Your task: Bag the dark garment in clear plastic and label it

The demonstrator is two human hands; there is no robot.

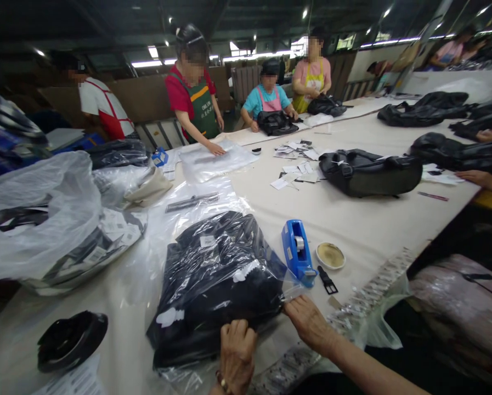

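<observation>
A black garment sealed in a clear plastic bag [216, 274] lies on the table right in front of me. My left hand [236, 351] rests on the bag's near edge with its fingers curled down onto the plastic. My right hand [307, 321] presses on the bag's open right end, fingers together and bent over the flap. A blue tape dispenser [297, 251] stands just beyond my right hand.
A round tin lid [330, 255] and a small black clip [327, 280] lie beside the dispenser. Bagged stock [44, 219] is piled at left, and a black cap [71, 339] sits near it. Black bags [369, 173], paper tags [295, 164] and several workers occupy the far table.
</observation>
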